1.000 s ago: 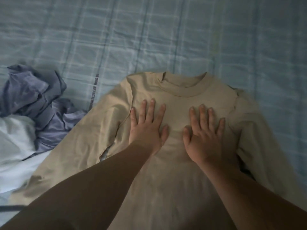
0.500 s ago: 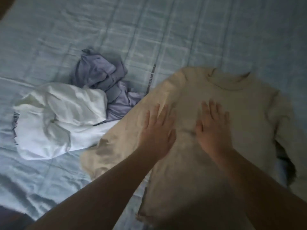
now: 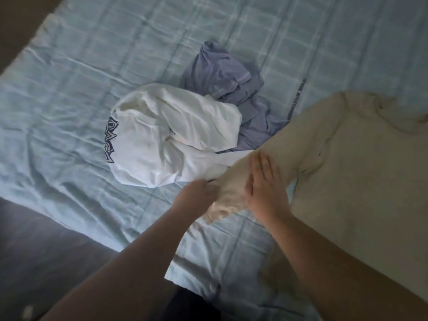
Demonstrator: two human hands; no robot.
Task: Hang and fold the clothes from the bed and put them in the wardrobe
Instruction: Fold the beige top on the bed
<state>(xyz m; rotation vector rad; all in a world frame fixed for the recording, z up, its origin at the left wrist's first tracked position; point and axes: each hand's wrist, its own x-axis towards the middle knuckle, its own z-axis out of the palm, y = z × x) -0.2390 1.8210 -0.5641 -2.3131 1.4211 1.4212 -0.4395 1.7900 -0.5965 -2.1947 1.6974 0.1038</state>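
From the head view, the beige top (image 3: 347, 170) lies spread on the right of the light blue checked bed sheet (image 3: 81, 77), with its sleeve (image 3: 231, 191) stretched toward the bed's edge. The right hand (image 3: 266, 184) lies flat on the sleeve with its fingers straight. The left hand (image 3: 196, 193), blurred, curls its fingers around the sleeve's outer edge. Just beyond, a crumpled white garment (image 3: 166, 140) touches the sleeve, and a lavender garment (image 3: 227, 79) is bunched behind it. Dark floor (image 3: 34, 251) shows at lower left.

Nothing was legible: the lettering strip (image 3: 292, 105) on the bedsheet (image 3: 92, 66) was blurred, and the dark print (image 3: 110, 141) on the white garment (image 3: 185, 126) formed no readable letters.
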